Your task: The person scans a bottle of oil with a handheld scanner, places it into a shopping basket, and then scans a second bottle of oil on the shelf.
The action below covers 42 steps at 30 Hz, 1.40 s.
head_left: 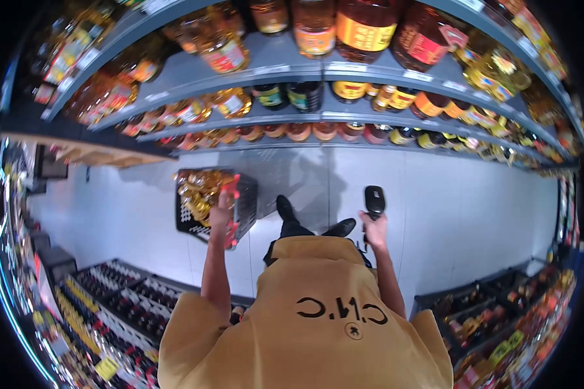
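My left hand (220, 212) is closed around the red handle of a dark shopping basket (243, 207), at my left side. Several bottles of golden liquid (198, 193) lie heaped in the basket, partly covered by my hand and forearm. On the other side, my right hand (374, 230) grips a black handheld scanner (374, 200) whose wide head points away from me. My fingers hide most of its grip.
Shelves (266, 68) of oil and sauce bottles curve across the front. Behind me on both sides stand low racks of bottles (136, 295) and packaged goods (480, 318). My black shoes (339, 227) rest on the pale floor (448, 207) of the aisle.
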Motion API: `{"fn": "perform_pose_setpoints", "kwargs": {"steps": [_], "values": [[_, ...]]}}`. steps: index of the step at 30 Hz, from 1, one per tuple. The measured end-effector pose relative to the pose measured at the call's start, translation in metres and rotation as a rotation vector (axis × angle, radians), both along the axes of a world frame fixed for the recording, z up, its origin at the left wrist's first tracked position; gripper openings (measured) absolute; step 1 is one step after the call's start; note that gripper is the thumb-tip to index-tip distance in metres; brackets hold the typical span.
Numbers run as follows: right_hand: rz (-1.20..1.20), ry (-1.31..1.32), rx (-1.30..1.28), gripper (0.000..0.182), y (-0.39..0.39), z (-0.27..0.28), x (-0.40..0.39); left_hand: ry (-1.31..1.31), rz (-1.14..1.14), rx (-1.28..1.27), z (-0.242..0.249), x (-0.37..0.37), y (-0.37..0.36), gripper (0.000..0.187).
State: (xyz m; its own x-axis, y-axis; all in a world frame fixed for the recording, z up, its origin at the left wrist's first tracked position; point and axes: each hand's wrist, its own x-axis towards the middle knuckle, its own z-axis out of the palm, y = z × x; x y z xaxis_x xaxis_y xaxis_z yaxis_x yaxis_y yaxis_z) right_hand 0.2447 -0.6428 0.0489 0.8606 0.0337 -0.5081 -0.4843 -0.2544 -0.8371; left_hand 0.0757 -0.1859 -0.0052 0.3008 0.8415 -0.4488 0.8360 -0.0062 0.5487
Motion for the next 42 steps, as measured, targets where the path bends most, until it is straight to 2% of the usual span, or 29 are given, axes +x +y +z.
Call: {"fn": "perform_pose_setpoints", "kwargs": {"steps": [2, 6, 9, 14, 17, 22, 26, 29, 31, 32, 33, 34, 36, 38, 42], "values": [[0.017, -0.002, -0.016, 0.021, -0.036, -0.009, 0.005, 0.105, -0.012, 0.014, 0.003, 0.006, -0.013, 0.096], [-0.034, 0.07, -0.023, 0.022, -0.096, -0.005, 0.008, 0.122, -0.024, 0.035, 0.035, 0.022, -0.06, 0.091], [-0.001, 0.029, 0.036, 0.021, -0.14, -0.016, 0.007, 0.136, -0.036, -0.011, 0.028, 0.026, -0.077, 0.09], [-0.007, 0.049, 0.03, 0.019, -0.159, -0.016, 0.019, 0.157, -0.057, 0.001, 0.043, 0.042, -0.112, 0.087], [-0.012, 0.053, 0.043, 0.019, -0.162, -0.026, 0.028, 0.164, -0.035, -0.014, 0.026, 0.044, -0.124, 0.081], [0.013, 0.051, 0.016, 0.018, -0.144, -0.014, 0.048, 0.102, -0.03, 0.003, 0.031, 0.053, -0.155, 0.08], [0.019, 0.038, -0.051, 0.018, -0.144, -0.02, 0.067, 0.18, -0.103, 0.007, 0.016, 0.056, -0.168, 0.071], [0.09, 0.052, -0.099, 0.021, -0.144, -0.019, 0.087, 0.118, -0.208, 0.087, 0.013, 0.051, -0.182, 0.071], [0.078, 0.048, -0.153, 0.023, -0.147, -0.014, 0.102, -0.03, -0.141, 0.067, -0.002, 0.056, -0.189, 0.071], [0.045, 0.043, -0.169, 0.024, -0.143, -0.011, 0.109, -0.001, -0.183, 0.002, 0.011, 0.06, -0.194, 0.072], [0.056, 0.037, -0.192, 0.025, -0.141, -0.005, 0.117, 0.019, -0.088, -0.034, 0.009, 0.061, -0.198, 0.075], [0.064, 0.093, -0.226, 0.033, -0.142, -0.005, 0.125, 0.008, -0.118, 0.047, 0.0, 0.059, -0.2, 0.076], [0.064, 0.067, -0.257, 0.034, -0.139, -0.002, 0.134, -0.017, -0.068, -0.048, -0.001, 0.06, -0.207, 0.077], [0.012, 0.02, -0.199, 0.027, -0.13, 0.009, 0.14, 0.068, -0.077, -0.111, 0.022, 0.07, -0.217, 0.076], [0.047, 0.027, -0.175, 0.03, -0.128, 0.004, 0.144, 0.056, -0.118, -0.065, 0.012, 0.072, -0.229, 0.078]]}}
